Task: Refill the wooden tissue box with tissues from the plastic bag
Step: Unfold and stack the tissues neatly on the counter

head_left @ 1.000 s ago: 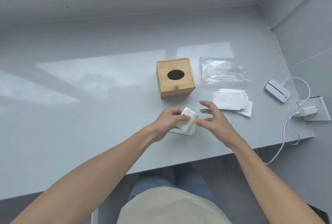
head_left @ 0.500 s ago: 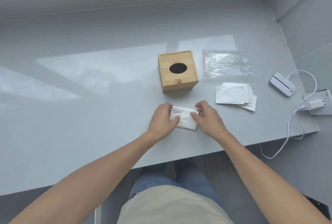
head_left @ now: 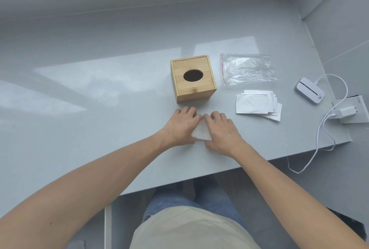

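Both hands work a single folded tissue (head_left: pixel 201 133) flat against the grey bench (head_left: pixel 99 109), just in front of the wooden tissue box (head_left: pixel 193 78). The left hand (head_left: pixel 182 126) lies over the tissue's left part and the right hand (head_left: pixel 221 131) over its right, fingers bent down onto it and nearly meeting at the far edge; they press it rather than lift it, and whether any edge is pinched under the fingers cannot be told.

The tissue is thin, soft and very light, so it should crease readily, hold little shape and tear if tugged. It looks best handled by its folded edges or corners with a light pinch from both hands, keeping it flat so that it does not spring open.

The box is stiff, stands upright with its oval opening on top, and seems heavy enough to stay put while something is pushed in. To its right lies the clear plastic bag (head_left: pixel 247 69), flat and apparently empty, and nearer the front a loose stack of tissues (head_left: pixel 257 105), fanned and likely to slide apart unless gathered from both sides.
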